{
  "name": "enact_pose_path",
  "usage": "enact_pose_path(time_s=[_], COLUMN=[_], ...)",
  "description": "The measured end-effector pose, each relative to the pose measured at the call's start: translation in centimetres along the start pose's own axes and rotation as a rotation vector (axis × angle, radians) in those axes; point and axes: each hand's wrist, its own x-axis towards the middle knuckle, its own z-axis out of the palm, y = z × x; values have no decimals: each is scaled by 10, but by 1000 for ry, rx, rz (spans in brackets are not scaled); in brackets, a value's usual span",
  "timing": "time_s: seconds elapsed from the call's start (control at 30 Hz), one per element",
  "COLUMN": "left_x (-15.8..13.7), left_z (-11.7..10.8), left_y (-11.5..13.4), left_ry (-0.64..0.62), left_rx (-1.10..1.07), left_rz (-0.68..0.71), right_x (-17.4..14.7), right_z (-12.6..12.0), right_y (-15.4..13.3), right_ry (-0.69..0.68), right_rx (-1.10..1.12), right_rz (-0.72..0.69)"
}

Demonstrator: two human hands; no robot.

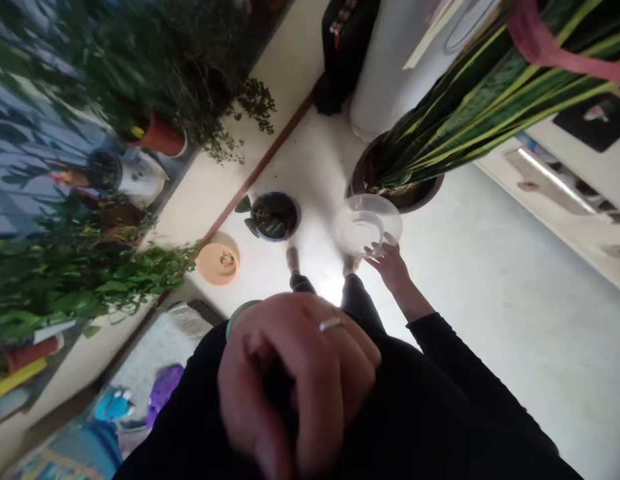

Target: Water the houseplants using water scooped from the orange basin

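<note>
Fingers (377,252) of our right hand (390,265) pinch the near rim of a clear bowl (366,225), holding it level just beside the snake plant's pot (420,193), low over the floor (490,280). We keep it flat, likely so whatever is in it stays put. Our left hand (295,380) sits close to the camera, curled loosely shut with a ring showing; we cannot tell whether it holds anything. A small dark pot (275,215) and an orange saucer (218,263) rest on the floor nearby, our shoes between them and the bowl.
</note>
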Motion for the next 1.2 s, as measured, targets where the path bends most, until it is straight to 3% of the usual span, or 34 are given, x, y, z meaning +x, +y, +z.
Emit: enact_pose_path(time_s=[0.07, 0.1, 0.23, 0.3, 0.37, 0.47, 0.57, 0.73, 0.93, 1.07, 1.2], left_x=[32, 48, 84, 78, 60, 27, 1, -27, -65, -87, -85], left_z=[3, 1, -20, -37, -58, -98, -146, -222, -274, -299, -336], left_y=[-37, -61, -186, -255, -317, -386, -427, -475, -558, -614, -656], left_ry=[-64, 5, 556, 780, 911, 1067, 1102, 1091, 1226, 1373, 1432], left_rx=[-195, -263, -388, -416, -407, -416, -446, -445, -422, -316, -187], left_rz=[95, 107, -67, -131, -216, -303, -254, -114, -39, 2, 123], right_x=[15, 25, 70, 92, 110, 131, 145, 157, 178, 201, 236], right_z=[-11, -15, -12, -1, 12, 32, 52, 87, 121, 138, 154], right_y=[-7, -9, -3, 11, 31, 72, 126, 237, 367, 424, 453], right_ry=[-69, -98, -165, -180, -190, -229, -284, -367, -460, -503, -496], right_rx=[-80, -112, -211, -247, -273, -312, -342, -312, -221, -204, -242], right_rz=[11, 14, 23, 34, 51, 67, 84, 185, 423, 485, 532])
